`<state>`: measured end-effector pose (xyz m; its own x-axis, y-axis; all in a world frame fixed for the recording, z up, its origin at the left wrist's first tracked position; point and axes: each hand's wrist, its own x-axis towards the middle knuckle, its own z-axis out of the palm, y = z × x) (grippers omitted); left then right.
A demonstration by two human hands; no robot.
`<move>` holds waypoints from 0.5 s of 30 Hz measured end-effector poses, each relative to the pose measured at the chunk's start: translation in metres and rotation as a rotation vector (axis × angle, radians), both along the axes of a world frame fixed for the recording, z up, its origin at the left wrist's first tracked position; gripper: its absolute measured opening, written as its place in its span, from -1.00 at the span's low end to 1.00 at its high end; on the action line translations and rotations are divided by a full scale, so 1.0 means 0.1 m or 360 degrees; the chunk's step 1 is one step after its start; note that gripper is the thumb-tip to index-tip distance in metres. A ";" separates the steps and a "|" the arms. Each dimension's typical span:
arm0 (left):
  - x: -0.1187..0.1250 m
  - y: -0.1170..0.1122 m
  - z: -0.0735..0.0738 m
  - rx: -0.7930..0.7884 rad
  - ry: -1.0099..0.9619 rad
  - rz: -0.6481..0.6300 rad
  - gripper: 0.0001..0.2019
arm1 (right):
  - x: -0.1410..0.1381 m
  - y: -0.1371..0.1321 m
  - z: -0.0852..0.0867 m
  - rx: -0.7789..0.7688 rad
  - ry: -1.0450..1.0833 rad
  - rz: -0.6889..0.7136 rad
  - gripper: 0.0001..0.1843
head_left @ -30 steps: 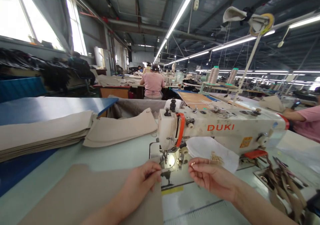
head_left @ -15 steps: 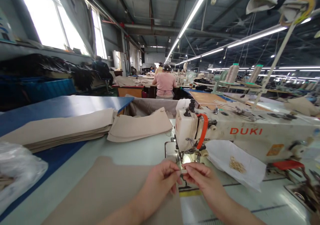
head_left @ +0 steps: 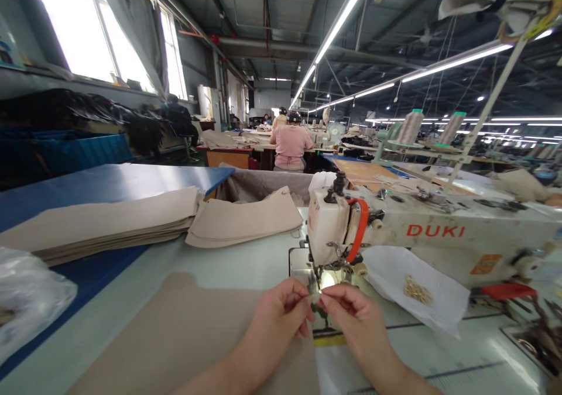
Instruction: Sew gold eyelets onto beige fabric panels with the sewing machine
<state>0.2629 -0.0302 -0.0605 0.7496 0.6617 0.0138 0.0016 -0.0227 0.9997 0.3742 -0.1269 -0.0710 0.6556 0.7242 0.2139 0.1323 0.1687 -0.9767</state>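
Observation:
In front of the sewing machine's needle area, my left hand (head_left: 281, 313) and my right hand (head_left: 353, 316) meet, fingertips nearly touching. Both pinch a small pale strip (head_left: 315, 298), one end each; fingers cover most of it. The white sewing machine (head_left: 434, 231), with an orange-red lever, stands just beyond and to the right. Under my left forearm lies a large beige panel (head_left: 188, 325), flat on the table. Right of my right hand, small gold-coloured pieces (head_left: 417, 289) sit in a heap on a white sheet (head_left: 381, 263).
Two stacks of beige panels, the left stack (head_left: 109, 222) and the middle stack (head_left: 246, 216), lie beyond the large panel. A clear plastic bag (head_left: 33, 301) is at the left edge. Thread cones (head_left: 411, 127) stand behind the machine. A person in pink (head_left: 290, 146) sits farther off.
Both hands stay near the needle area, still pinching the strip. The strip has tilted, and my right hand has turned slightly. The view has shifted a little.

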 end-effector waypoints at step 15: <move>-0.12 -0.02 -0.01 0.0695 0.0107 -0.0019 -0.84 | -0.05 -0.01 -0.02 0.0035 -0.0081 0.0117 -0.78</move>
